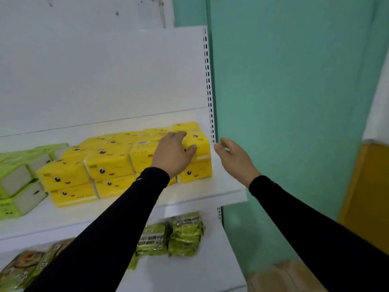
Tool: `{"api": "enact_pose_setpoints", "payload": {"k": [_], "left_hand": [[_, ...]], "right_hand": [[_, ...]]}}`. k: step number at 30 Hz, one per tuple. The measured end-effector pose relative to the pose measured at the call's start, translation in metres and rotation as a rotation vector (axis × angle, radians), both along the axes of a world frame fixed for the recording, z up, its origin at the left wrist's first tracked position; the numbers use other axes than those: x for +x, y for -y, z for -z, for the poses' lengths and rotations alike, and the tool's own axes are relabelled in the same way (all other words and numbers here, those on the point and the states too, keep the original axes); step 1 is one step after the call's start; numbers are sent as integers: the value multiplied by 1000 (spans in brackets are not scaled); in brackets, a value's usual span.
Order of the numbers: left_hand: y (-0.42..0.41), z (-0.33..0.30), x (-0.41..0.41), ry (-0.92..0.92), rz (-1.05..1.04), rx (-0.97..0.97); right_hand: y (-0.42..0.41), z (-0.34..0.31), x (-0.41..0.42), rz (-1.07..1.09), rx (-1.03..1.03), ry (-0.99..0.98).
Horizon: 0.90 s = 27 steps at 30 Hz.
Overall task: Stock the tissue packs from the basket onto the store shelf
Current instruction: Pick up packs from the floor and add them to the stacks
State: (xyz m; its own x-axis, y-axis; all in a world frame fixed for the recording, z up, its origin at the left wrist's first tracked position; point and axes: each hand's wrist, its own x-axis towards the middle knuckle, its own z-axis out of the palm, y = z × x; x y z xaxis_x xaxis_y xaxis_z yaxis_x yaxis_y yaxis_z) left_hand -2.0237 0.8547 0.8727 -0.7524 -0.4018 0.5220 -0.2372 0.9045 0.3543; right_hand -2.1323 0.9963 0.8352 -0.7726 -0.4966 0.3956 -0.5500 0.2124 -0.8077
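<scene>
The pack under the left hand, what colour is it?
Yellow pack, with a cartoon face; head view.

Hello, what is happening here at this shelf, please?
A person is stocking yellow tissue packs on a white store shelf. The left hand rests on the rightmost upper pack, fingers curled over it. The right hand hovers open beside the shelf's end, holding nothing. Green packs sit further left.
</scene>
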Motion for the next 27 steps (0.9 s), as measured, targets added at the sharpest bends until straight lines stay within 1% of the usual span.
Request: {"api": "enact_pose_setpoints", "payload": {"k": [3,6,9,12,14,17,20,23,27], "left_hand": [[-35,17,11,-75,207,75],[-76,50,19,-97,425,259],[-123,98,28,-45,611,441],[-173,156,39,131,758,638],[-208,192,52,266,812,690],[-263,239,85,476,937,708],[-319,277,112,667,1026,724],[-381,311,128,809,1041,717],[-463,370,155,1013,1040,645]], "right_hand": [[-41,20,32,125,-79,16],[-97,60,71,275,-127,103],[-166,112,125,464,-63,223],[-235,163,187,635,19,366],[-276,187,226,737,57,466],[-332,217,279,862,62,560],[-384,243,321,955,14,628],[-436,271,355,1052,-23,686],[-508,332,401,1142,-52,845]]}}
